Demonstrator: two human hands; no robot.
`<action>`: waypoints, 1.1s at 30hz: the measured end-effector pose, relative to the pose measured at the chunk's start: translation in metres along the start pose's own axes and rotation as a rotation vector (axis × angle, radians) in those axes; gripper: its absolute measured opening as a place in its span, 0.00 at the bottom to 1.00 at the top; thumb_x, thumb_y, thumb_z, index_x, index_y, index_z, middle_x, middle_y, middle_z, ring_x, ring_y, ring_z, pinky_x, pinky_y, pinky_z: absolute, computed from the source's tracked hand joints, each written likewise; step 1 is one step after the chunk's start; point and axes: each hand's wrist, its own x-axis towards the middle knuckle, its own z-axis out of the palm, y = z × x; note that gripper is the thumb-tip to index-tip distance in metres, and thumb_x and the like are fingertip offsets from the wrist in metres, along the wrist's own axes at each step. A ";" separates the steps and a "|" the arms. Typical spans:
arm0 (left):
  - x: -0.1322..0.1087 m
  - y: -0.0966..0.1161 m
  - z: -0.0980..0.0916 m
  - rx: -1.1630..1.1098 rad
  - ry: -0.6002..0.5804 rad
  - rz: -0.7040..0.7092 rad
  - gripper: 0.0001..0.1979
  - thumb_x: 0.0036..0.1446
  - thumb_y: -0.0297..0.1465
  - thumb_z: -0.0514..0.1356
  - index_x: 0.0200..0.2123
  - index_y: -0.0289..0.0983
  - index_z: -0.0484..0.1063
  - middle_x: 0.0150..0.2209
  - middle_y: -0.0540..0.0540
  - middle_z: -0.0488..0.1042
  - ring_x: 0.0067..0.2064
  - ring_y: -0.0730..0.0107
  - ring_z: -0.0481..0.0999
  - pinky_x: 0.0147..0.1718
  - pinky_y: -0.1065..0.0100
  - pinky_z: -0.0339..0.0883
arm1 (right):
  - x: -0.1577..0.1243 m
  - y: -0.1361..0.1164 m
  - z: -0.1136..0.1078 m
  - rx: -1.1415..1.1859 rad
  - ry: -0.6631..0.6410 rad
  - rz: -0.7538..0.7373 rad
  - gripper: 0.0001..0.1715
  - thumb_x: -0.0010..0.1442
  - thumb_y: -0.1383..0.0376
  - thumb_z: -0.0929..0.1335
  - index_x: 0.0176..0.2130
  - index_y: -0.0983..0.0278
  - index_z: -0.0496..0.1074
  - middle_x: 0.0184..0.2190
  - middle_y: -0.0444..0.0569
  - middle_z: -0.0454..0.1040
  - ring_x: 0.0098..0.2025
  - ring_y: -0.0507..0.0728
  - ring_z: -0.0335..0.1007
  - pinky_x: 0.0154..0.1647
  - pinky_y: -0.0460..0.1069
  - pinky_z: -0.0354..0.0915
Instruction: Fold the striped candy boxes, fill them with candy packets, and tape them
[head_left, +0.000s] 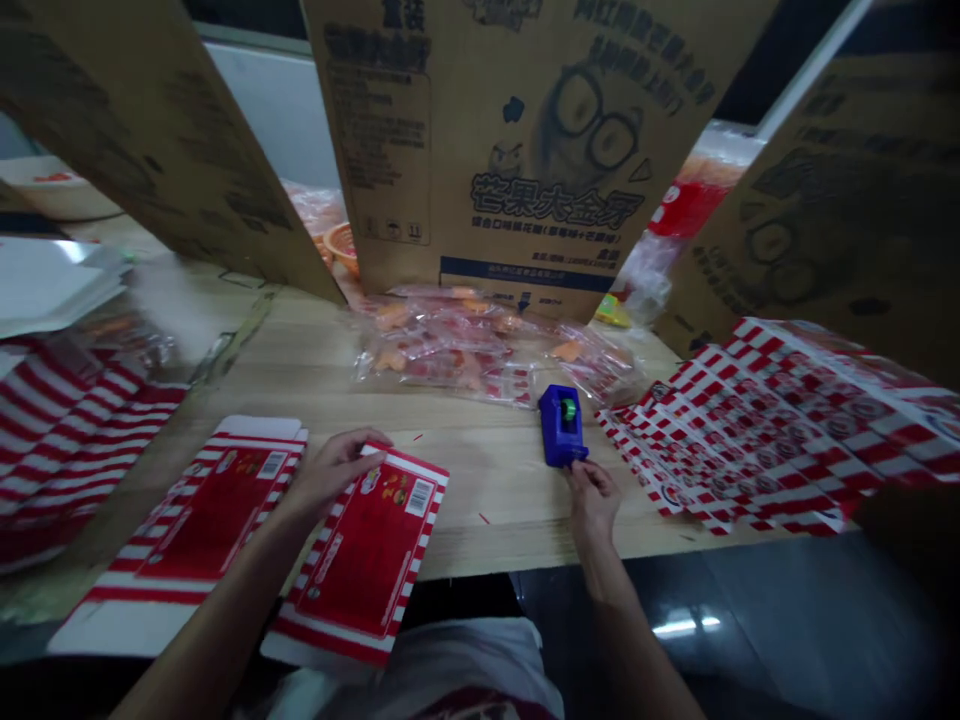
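Note:
A flat red-and-white striped carton (367, 560), with a barcode and a flap at its near end, lies at the table's front edge. My left hand (341, 470) grips its far left corner, thumb on top. A blue tape dispenser (559, 425) with a green core stands to the right. My right hand (595, 497) is pinched closed at the dispenser's near, cutting end, on the tape's end; the clear strip itself is too fine to make out. Left of my left forearm lies a similar striped carton (210, 510), its white flaps spread out.
Clear packets (457, 345) with orange and red contents lie along the back, before a tall cardboard panel (525, 150). Stacked striped cartons (787, 420) lean at right. More striped cartons (75, 430) and white trays (56, 280) are at left. Small red scraps lie on the wooden table (495, 470).

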 end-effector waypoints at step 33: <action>-0.013 0.030 0.021 -0.045 -0.469 0.073 0.15 0.43 0.36 0.70 0.32 0.32 0.77 0.27 0.48 0.76 0.28 0.73 0.72 0.29 0.74 0.63 | -0.086 -0.070 0.136 0.228 -1.552 0.957 0.28 0.34 0.52 0.79 0.30 0.69 0.75 0.25 0.45 0.75 0.25 0.50 0.68 0.33 0.46 0.64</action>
